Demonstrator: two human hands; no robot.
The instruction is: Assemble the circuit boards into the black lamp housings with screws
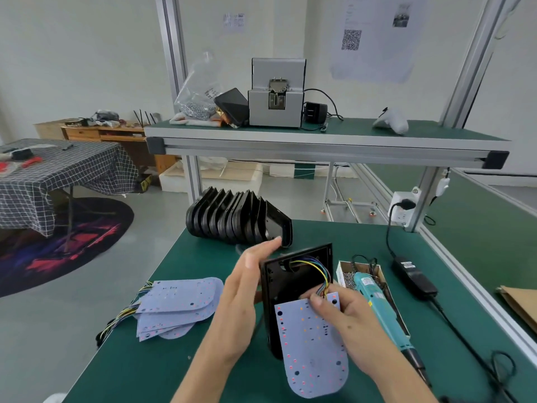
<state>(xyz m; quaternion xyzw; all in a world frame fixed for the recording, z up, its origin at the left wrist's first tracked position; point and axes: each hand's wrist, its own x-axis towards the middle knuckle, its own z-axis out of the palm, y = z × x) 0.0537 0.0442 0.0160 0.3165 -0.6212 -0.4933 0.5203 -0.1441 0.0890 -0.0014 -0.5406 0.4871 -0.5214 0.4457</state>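
Note:
A black lamp housing [286, 282] stands tilted on the green table [162, 359] in front of me. My left hand [242, 295] lies flat against the housing's left side with straight fingers. My right hand [340, 314] pinches the top of a pale blue circuit board [311, 353] where its coloured wires [321, 271] join. The wires run up through a hole in the housing. The board hangs out over the housing's near edge.
A pile of more circuit boards [177, 303] with wire bundles lies at my left. Several empty black housings [235, 218] are stacked at the back. A teal electric screwdriver [380, 308] lies over a box of screws [347, 276]. A power adapter [414, 277] sits right. A screw feeder [276, 93] stands on the shelf.

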